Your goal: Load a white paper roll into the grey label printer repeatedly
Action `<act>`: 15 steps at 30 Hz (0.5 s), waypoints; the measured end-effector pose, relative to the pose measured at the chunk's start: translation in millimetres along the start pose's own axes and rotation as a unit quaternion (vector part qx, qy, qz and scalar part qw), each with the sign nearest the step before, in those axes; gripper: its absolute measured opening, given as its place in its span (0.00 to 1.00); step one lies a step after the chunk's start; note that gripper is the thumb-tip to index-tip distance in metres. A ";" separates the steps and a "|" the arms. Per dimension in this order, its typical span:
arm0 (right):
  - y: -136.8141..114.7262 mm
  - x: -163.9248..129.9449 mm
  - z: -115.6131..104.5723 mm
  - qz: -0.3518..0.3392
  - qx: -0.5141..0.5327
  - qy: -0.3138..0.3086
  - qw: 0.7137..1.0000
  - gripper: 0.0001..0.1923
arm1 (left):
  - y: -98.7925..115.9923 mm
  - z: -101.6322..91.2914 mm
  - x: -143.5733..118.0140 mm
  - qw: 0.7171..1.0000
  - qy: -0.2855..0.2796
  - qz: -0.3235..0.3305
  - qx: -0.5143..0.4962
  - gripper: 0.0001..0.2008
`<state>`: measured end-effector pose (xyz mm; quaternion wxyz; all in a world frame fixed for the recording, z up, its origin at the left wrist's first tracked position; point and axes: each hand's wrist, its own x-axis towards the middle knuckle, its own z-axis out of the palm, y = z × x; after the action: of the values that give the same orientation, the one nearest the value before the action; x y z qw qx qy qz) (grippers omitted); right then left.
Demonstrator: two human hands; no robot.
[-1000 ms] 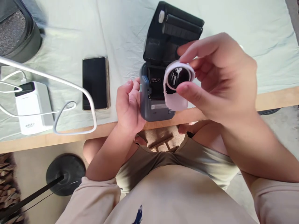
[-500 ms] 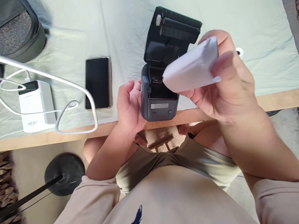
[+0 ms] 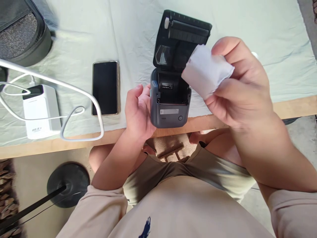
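Note:
A dark grey label printer (image 3: 170,114) sits at the table's front edge with its lid (image 3: 183,39) tipped back. Its inner compartment shows a small printed sticker and a black interior. My left hand (image 3: 138,112) is closed around the printer's left side, fingers partly hidden behind it. Above the compartment's right side, my right hand (image 3: 239,82) pinches a piece of white paper (image 3: 206,71) between thumb and fingers. The paper looks folded or rolled, with uneven edges; which of these I cannot tell. It covers part of the lid's lower right.
A phone (image 3: 106,87) lies left of the printer. Farther left stands a white power bank (image 3: 41,115) under a looping white cable (image 3: 95,99). A black case (image 3: 29,39) occupies the back left. A small white item (image 3: 254,55) shows partly behind my right hand.
The white paper has turned in my right hand and shifted rightward, uncovering more of the printer's compartment. My left hand and the printer have stayed nearly in place.

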<state>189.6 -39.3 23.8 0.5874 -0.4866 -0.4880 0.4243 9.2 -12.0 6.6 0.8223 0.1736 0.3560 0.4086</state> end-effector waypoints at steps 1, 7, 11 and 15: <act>-0.5 -0.5 0.8 0.001 0.010 0.011 1.000 0.24 | -0.5 0.6 -0.3 1.000 0.000 0.004 0.006 0.23; 4.1 -1.2 -0.8 0.011 0.028 0.049 0.998 0.27 | 0.5 2.7 -0.7 0.999 0.004 0.013 0.037 0.24; 16.1 -1.7 -6.5 0.006 0.027 0.035 0.999 0.27 | 2.1 0.8 0.3 0.999 -0.021 0.013 0.025 0.21; 13.4 -6.4 -1.5 -0.132 -0.036 0.061 0.989 0.23 | -0.1 0.1 -0.5 0.999 -0.030 0.023 0.022 0.20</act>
<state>189.6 -43.6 9.5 0.6490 -0.4642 -0.5260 0.2943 9.2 -12.5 6.8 0.8187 0.2124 0.3360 0.4143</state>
